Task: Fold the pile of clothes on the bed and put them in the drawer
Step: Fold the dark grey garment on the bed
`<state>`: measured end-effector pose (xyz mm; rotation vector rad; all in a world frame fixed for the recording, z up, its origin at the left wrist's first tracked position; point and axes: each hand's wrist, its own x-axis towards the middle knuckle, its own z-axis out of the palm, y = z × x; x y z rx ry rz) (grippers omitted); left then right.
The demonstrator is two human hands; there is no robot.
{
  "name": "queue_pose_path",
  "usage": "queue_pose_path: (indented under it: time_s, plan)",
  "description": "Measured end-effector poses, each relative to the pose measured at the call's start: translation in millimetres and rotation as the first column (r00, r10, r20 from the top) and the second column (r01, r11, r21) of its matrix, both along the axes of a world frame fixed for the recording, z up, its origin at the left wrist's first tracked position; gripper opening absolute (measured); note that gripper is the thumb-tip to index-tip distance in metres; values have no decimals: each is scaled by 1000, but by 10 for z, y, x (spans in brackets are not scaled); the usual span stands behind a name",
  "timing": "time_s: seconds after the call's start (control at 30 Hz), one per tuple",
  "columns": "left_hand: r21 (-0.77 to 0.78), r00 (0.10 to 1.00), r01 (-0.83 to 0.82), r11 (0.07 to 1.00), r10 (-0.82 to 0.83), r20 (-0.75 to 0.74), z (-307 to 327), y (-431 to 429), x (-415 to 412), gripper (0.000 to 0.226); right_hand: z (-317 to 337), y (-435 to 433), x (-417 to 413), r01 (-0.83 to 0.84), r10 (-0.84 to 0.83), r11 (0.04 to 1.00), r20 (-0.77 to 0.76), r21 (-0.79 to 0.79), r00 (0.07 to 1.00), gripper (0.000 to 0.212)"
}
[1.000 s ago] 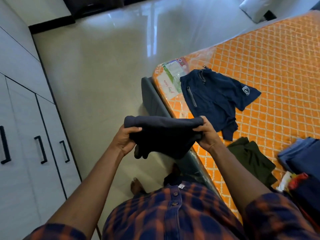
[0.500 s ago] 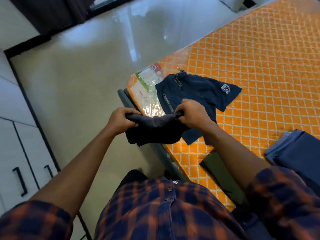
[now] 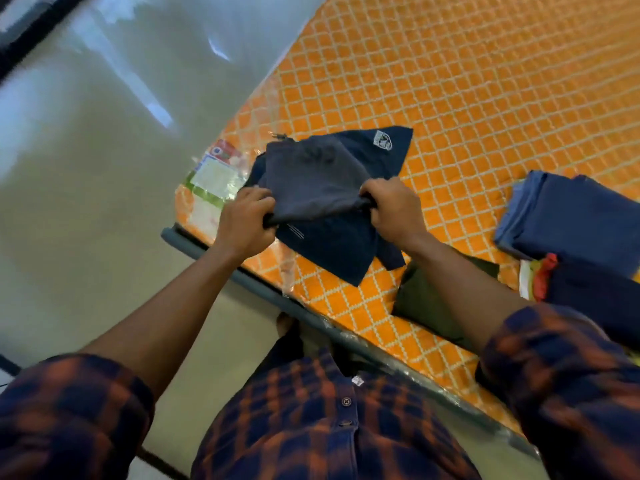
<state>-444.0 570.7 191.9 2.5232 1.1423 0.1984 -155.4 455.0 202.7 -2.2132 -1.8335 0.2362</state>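
A folded dark grey garment (image 3: 311,181) is gripped at its two near corners. The left hand (image 3: 246,220) is curled over the left corner with the fingers tucked beneath the cloth, and the right hand (image 3: 391,211) is closed round the right corner, knuckles up. The garment is laid over a pair of navy shorts (image 3: 332,244) at the near corner of the orange quilted mattress (image 3: 450,81).

A white crest badge (image 3: 382,139) is seen on the shorts at one o'clock from the grey garment, but its lettering is too small to be read. At nine o'clock a label sheet (image 3: 214,178) with red, white and green panels is sealed under clear plastic – its print cannot be made out.

The mattress is bordered by a dark bed rail (image 3: 242,275) running from nine o'clock down to five o'clock, with glossy floor (image 3: 86,168) beyond it. Open quilted surface is left from twelve to two o'clock. A stack of folded blue clothes (image 3: 571,220) is placed at three o'clock – well apart from the hands – and an olive green garment (image 3: 426,306) lies at five o'clock, partly hidden by the right forearm.
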Motion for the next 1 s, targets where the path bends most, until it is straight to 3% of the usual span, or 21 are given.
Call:
queue_pose_path:
  time_s: [0.1,0.17,0.27,0.4,0.53,0.63,0.7,0.77,0.83,0.9,0.93,1.0]
  plan:
    - [-279,948,-10,960,-80,-309,-407,-116,49,21,-544,-397,-197,73,-90,961,-51,-268,995,20]
    - [-463,865,4,886,-236,-442,-725,-221,19,29,-817,-630,-359,53,-112,862,-88,-504,990,21]
    - [-628,855,-66,776,-281,-436,-1047,-242,-49,33,-1047,-729,-488,53,-201,743,-147,-667,969,25]
    - [-728,946,-211,653,-52,-320,-1274,73,74,23,-1288,-415,-363,185,-384,800,-250,-570,889,30]
    - [-639,929,-330,695,120,-350,-1559,446,211,21,-1524,78,-175,325,-494,828,-323,-456,807,19]
    - [-478,883,-422,770,229,-410,-1762,458,226,36,-1724,282,-157,396,-536,790,-213,-468,817,29]
    - [-313,888,-414,855,303,-346,-1797,349,239,45,-1786,311,-212,483,-587,737,-92,-473,804,42]
    - [-223,886,-453,863,411,-214,-1751,155,238,57,-1770,218,-356,591,-670,708,-104,-385,735,49]
    - [-254,820,-573,779,545,-176,-1704,-105,234,74,-1720,42,-550,724,-774,633,-187,-276,605,59]
    - [-382,675,-724,575,705,-219,-1693,-369,209,91,-1672,-182,-753,844,-874,468,-276,-262,399,74]
    - [-480,580,-771,418,773,-258,-1697,-477,220,99,-1668,-284,-824,881,-911,342,-345,-326,226,79]
    - [-682,379,-729,65,868,-322,-1758,-596,243,105,-1681,-384,-929,790,-829,87,-484,-607,-280,76]
